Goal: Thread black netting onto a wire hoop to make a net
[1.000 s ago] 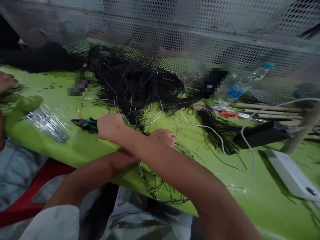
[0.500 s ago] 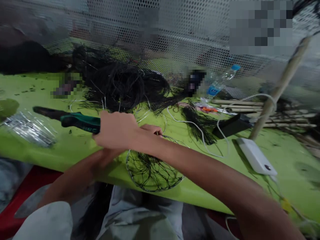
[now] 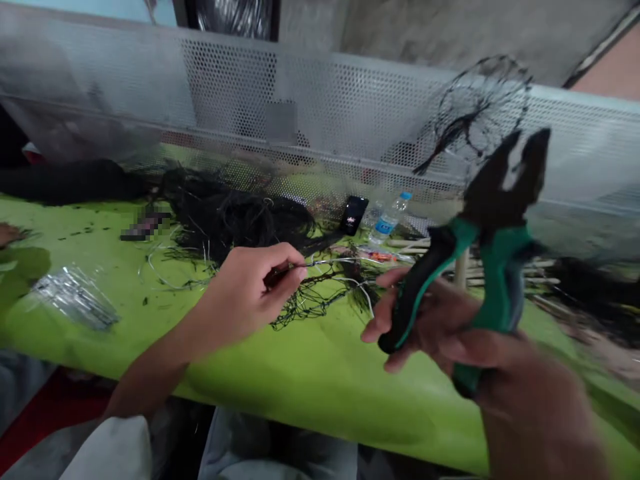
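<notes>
My left hand [image 3: 253, 283] is closed, its thumb and forefinger pinching the wire rim of a small black-net hoop [image 3: 320, 300]. The hoop's netting hangs over the green tabletop, partly covered by my fingers. My right hand [image 3: 520, 380] is raised on the right, gripping a pair of pliers [image 3: 495, 200] by the green and black handles. The pliers' dark jaws point up and stand apart with nothing between them. They are clear of the hoop. Beyond my left hand lies a heap of black netting [image 3: 235, 217].
Thin silver pieces [image 3: 75, 297] lie bundled on the left. A phone [image 3: 354, 215] and a water bottle [image 3: 393, 219] stand before the perforated metal panel [image 3: 330, 113]. Another netted hoop [image 3: 483, 110] hangs behind the pliers. Part of another person's hand [image 3: 10, 235] shows at the left edge.
The pliers have swung from the left, where my right arm crossed over my left, to the right, and their jaws now stand apart. The view has tilted up.
</notes>
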Motion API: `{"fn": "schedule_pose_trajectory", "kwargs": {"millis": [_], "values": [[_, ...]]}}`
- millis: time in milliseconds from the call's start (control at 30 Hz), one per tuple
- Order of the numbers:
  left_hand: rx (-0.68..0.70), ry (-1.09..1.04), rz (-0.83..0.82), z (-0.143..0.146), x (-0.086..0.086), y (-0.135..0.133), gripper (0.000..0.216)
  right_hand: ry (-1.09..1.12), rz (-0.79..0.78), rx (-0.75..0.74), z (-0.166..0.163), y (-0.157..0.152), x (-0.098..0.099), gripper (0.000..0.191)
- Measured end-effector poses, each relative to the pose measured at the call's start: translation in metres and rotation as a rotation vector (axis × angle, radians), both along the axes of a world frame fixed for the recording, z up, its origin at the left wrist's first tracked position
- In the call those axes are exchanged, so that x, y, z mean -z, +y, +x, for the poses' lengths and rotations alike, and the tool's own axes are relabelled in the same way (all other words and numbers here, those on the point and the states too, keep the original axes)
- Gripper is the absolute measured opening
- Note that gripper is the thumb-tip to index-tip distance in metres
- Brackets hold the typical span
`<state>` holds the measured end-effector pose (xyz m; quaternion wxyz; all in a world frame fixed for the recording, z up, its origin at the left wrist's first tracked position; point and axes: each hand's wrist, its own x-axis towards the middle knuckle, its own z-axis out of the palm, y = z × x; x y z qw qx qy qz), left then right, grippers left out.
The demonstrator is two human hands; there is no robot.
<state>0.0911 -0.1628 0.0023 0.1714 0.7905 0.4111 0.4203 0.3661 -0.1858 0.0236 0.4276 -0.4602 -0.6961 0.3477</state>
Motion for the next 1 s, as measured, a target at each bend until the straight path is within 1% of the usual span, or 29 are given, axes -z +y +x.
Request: {"fn": "schedule_pose_trajectory", "kwargs": {"millis": [33,67,100,167,233,300,367,467,567,700,900,1000], "values": [[-0.028,0.014,0.07,0.001,-0.003,-0.002,0.017,0.145,-0.175,-0.144,0.003,-0.004,0.015,0.048],[-0.048,0.026,0.118,0.003,-0.005,-0.004,0.018,0.262,-0.28,-0.224,0.004,-0.008,0.031,0.057],[-0.055,0.036,0.145,0.004,-0.007,-0.005,0.018,0.342,-0.322,-0.26,0.004,-0.013,0.048,0.063],[-0.049,0.046,0.158,0.006,-0.009,-0.006,0.02,0.381,-0.284,-0.184,-0.003,-0.022,0.082,0.066],[-0.033,0.055,0.141,0.008,-0.011,-0.007,0.021,0.364,-0.206,-0.086,-0.013,-0.029,0.111,0.061],[0.005,0.084,0.086,0.008,-0.013,-0.007,0.022,0.27,-0.184,-0.011,-0.023,-0.032,0.133,0.057],[0.038,0.121,0.03,0.008,-0.013,-0.006,0.023,0.181,-0.18,0.016,-0.031,-0.03,0.147,0.063],[0.036,0.143,0.025,0.007,-0.011,-0.002,0.024,0.135,-0.165,0.014,-0.037,-0.022,0.161,0.069],[0.01,0.178,0.048,0.007,-0.007,0.001,0.024,0.139,-0.151,0.025,-0.038,-0.014,0.172,0.067],[0.011,0.251,0.067,0.009,-0.003,0.004,0.03,0.083,-0.136,0.072,-0.04,-0.007,0.184,0.065],[0.051,0.24,0.089,0.007,-0.005,0.005,0.029,0.122,-0.09,0.156,-0.05,-0.001,0.191,0.065],[0.081,0.253,0.099,0.005,-0.009,0.004,0.029,0.11,-0.06,0.163,-0.051,-0.001,0.194,0.068]]}}
